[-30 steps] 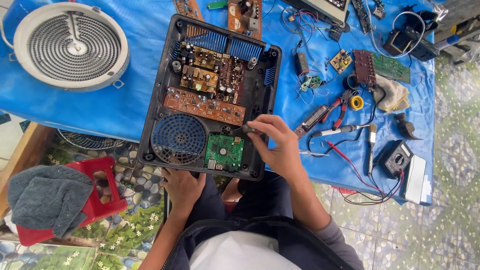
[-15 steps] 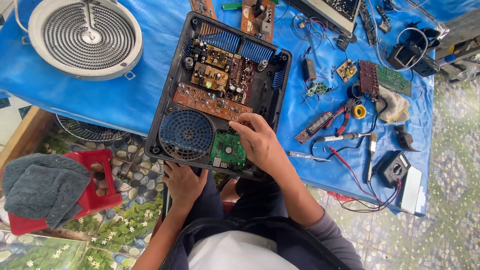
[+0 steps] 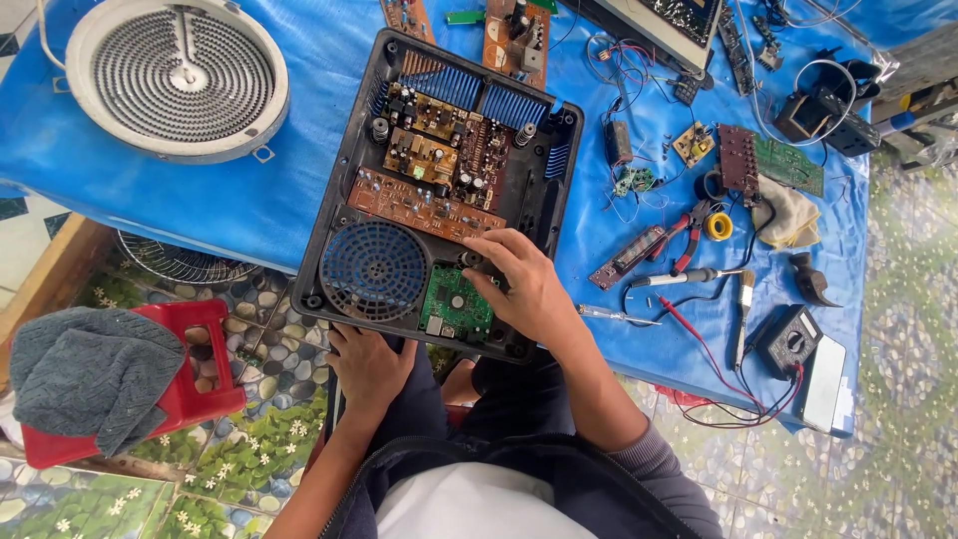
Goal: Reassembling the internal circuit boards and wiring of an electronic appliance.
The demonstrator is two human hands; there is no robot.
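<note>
An opened black appliance casing (image 3: 334, 215) lies on the blue-covered table, with brown circuit boards (image 3: 424, 205), a round blue fan grille (image 3: 374, 271) and a small green board (image 3: 454, 304) inside. My left hand (image 3: 369, 367) grips the casing's near edge below the fan. My right hand (image 3: 524, 287) rests inside the casing over the green board. Its bent fingertips touch a small dark part between the fan and the brown board. Whether those fingers hold anything is hidden.
A round white heating coil (image 3: 180, 75) lies at the far left. To the right of the casing are red-handled pliers (image 3: 689, 235), a screwdriver (image 3: 689, 277), a multimeter (image 3: 786, 341) with leads, loose boards and wires. A red stool (image 3: 190, 394) with a grey cloth (image 3: 85, 369) stands left of my knees.
My right hand has moved left from the casing's right rim onto the boards inside. My left hand still holds the near edge. The view has shifted slightly.
</note>
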